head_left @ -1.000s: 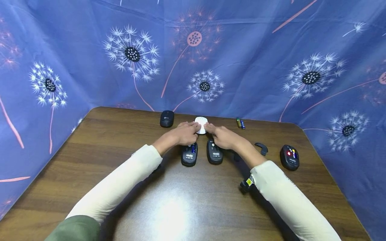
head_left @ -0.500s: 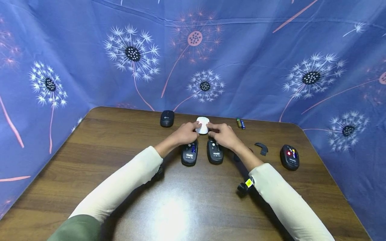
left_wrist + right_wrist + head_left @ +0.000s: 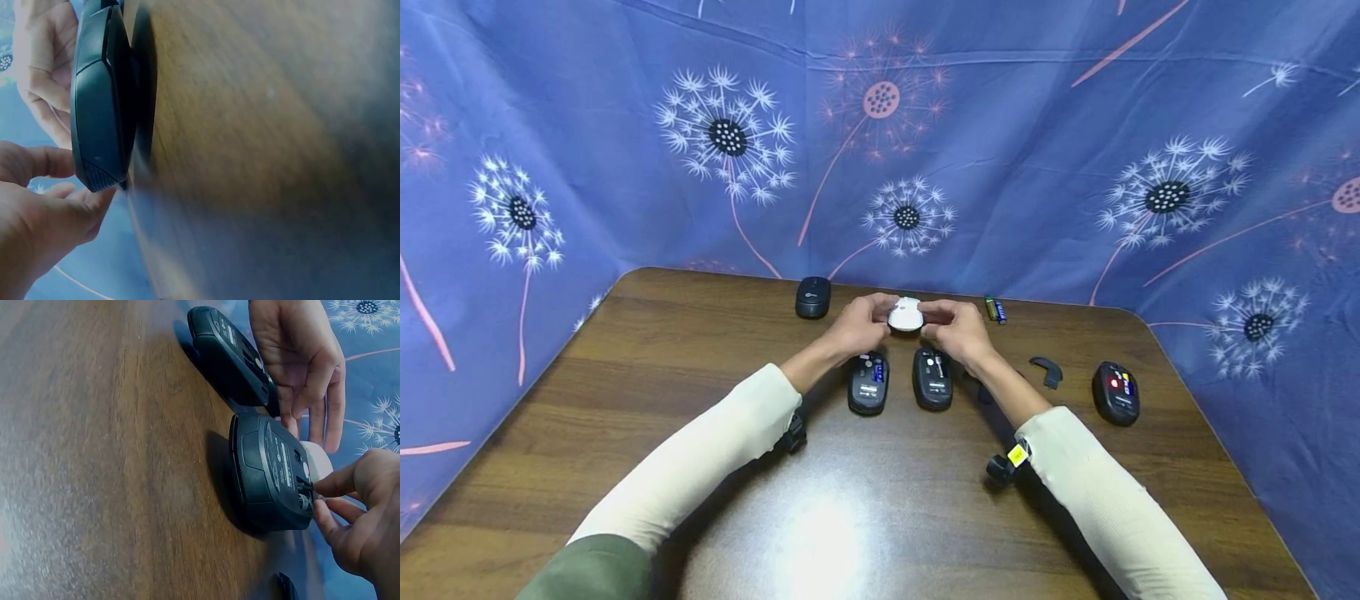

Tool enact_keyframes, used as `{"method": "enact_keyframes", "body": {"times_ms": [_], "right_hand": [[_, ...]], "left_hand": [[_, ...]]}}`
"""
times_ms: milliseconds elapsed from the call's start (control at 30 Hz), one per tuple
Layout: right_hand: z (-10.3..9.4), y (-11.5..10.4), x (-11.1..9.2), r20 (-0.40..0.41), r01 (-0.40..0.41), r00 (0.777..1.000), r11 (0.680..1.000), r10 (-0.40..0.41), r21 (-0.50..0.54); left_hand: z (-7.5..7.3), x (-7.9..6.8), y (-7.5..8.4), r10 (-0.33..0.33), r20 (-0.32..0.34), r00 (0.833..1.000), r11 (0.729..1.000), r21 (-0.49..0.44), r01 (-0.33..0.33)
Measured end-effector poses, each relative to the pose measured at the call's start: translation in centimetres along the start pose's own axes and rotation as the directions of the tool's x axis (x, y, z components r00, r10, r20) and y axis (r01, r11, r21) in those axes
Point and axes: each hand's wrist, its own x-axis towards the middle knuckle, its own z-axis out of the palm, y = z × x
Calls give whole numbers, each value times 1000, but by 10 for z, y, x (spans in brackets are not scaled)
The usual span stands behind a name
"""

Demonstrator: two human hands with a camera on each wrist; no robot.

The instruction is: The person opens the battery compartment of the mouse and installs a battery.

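Since the earlier frame, the fingertips of the left hand [image 3: 859,324] and the right hand [image 3: 961,331] have shifted outward from the top of the white mouse [image 3: 906,315] to its sides, and the mouse now looks shorter, as if tipped.

Beyond the left hand, further to its left, a black mouse [image 3: 813,297] sits right side up. The left forearm slants in from the person's left in a pale sleeve [image 3: 700,454], the hand back-up, index finger and thumb bent round the white mouse's left edge. Just nearer the person than that hand lies an upturned mouse with a blue battery [image 3: 868,384].

Between the hands is the white mouse, gripped from both sides. It should be light, stiff and rather slick, not very fragile; its side edges seem the best hold.

Just below the right hand lies a second upturned mouse [image 3: 932,380]. The right hand mirrors the left, thumb and index pinching the mouse's right edge, the forearm angling in from the right. Past it are two batteries [image 3: 1001,312], a curved black piece [image 3: 1049,371] and, furthest right, an upturned mouse with a red light [image 3: 1116,393].
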Motion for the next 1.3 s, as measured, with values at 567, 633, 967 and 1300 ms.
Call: {"method": "enact_keyframes", "body": {"times_ms": [567, 633, 967, 1300], "right_hand": [[-11, -4, -7, -29, 207, 976, 963, -215, -171], [-12, -4, -8, -26, 232, 970, 955, -241, -186], [-20, -12, -13, -29, 258, 963, 948, -268, -186], [-23, -19, -17, -49, 228, 970, 964, -236, -138]], "left_hand": [[1, -5, -1, 28, -33, 999, 989, -144, -33], [1, -6, 1, 35, -42, 999, 986, -160, -41], [1, -7, 7, 170, -97, 981, 978, -105, -180], [1, -6, 8, 230, -117, 966, 970, -53, -237]]}}
